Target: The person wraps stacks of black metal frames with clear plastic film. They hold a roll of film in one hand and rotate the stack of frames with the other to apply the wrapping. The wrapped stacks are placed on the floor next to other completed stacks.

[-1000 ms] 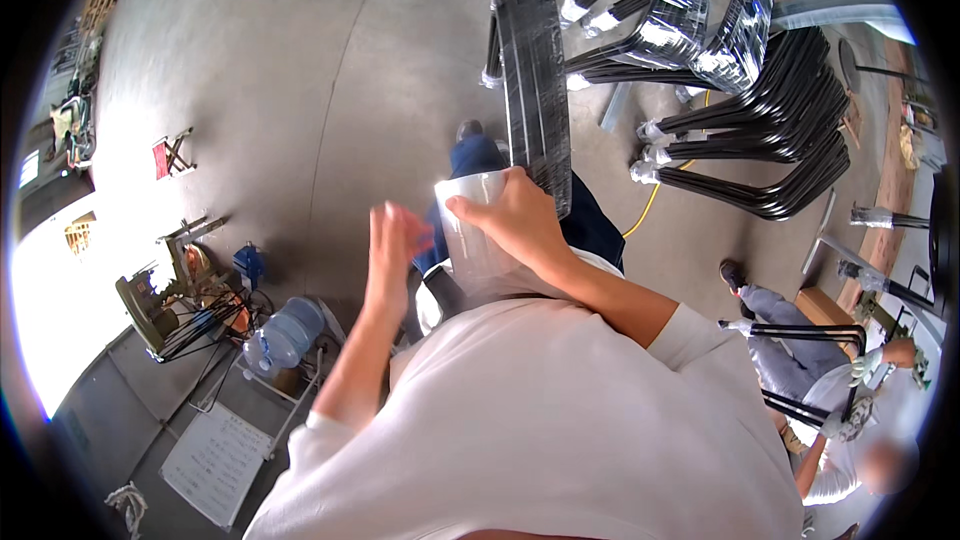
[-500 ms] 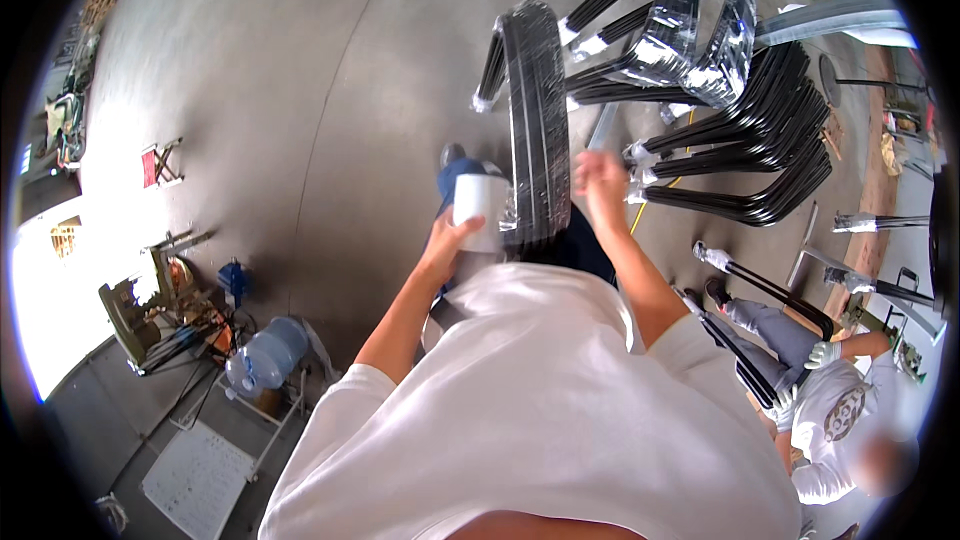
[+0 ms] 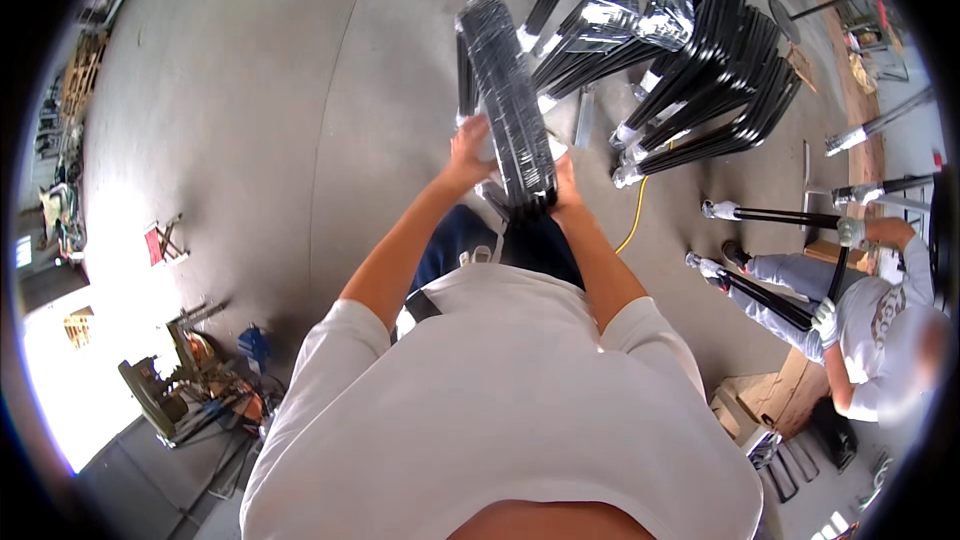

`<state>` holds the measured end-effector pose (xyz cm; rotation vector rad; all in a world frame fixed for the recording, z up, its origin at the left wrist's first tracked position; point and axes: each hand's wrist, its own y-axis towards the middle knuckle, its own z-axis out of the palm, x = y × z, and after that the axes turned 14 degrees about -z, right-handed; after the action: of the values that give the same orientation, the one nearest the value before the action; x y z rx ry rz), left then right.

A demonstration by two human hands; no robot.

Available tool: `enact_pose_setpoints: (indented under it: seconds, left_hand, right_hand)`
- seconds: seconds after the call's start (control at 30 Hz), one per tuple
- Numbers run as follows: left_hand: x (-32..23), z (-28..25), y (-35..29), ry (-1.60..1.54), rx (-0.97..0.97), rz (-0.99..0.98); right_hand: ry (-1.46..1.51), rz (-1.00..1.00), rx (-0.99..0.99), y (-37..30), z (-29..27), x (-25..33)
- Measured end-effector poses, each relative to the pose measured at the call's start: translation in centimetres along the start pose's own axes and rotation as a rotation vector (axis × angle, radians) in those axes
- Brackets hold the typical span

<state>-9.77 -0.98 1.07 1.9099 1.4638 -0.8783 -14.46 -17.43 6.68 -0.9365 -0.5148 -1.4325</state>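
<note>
1. Cloth of a white shirt [image 3: 480,390] is filling the lower middle, and dark blue trousers [image 3: 545,248] are showing just beyond its hem.
2. Right hand [image 3: 566,186] is lying along the right side of a film-wrapped bundle [image 3: 508,95] of black tubes, near its closer end. A white object [image 3: 557,147] is peeking out just beside the fingers; too much is hiding to tell whether the hand is gripping it.
3. Left hand [image 3: 468,152] is sitting at the bundle's left side with its fingers bent; I cannot tell whether they are closing on anything.
4. The bundle is reaching lengthwise away from the trousers, between the two hands, its clear film catching the light.
5. Beyond it to the right, black bent frames [image 3: 735,65] are lying stacked, some with wrapped ends, and a yellow cord [image 3: 637,220] is curving over the floor [image 3: 240,120].
6. Farther right, a co-worker [image 3: 885,295] in pale gloves is holding a black frame [image 3: 770,216] by its bend.
7. Off to the left, a small red folding stool [image 3: 160,242] is standing well apart, and wooden pallets [image 3: 84,78] are leaning near the far edge.
</note>
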Motion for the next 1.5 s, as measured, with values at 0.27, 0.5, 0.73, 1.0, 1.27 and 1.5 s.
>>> enact_pose_setpoints:
  seconds: [0.27, 0.5, 0.73, 1.0, 1.27, 1.5]
  left_hand:
    - [-8.7, -4.5, 4.4, -1.542, 0.640, -0.708]
    - [-8.6, -4.2, 4.7, -1.574, 0.646, -0.794]
    - [-9.8, -3.1, 4.7, -1.555, 0.648, -0.803]
    - [-8.0, -4.3, 4.7, -1.037, 0.466, -0.882]
    - [-8.2, -13.3, -11.7, -0.318, 0.150, -0.748]
    - [-8.5, -9.9, -12.7, -0.524, 0.303, -1.000]
  right_hand:
    - [-0.944, -0.256, -0.415, -0.9, 0.1, -0.2]
    - [-0.783, -0.300, -0.185, -14.0, -1.6, 6.7]
    - [-1.026, -0.337, 0.070, -17.2, 10.2, 4.3]
    - [-1.343, -0.407, -0.053, -12.7, 11.7, -1.2]
    - [-1.399, -0.327, -0.099, -12.4, 12.4, -1.1]
    - [-1.439, -0.319, -0.112, -12.2, 12.7, -2.6]
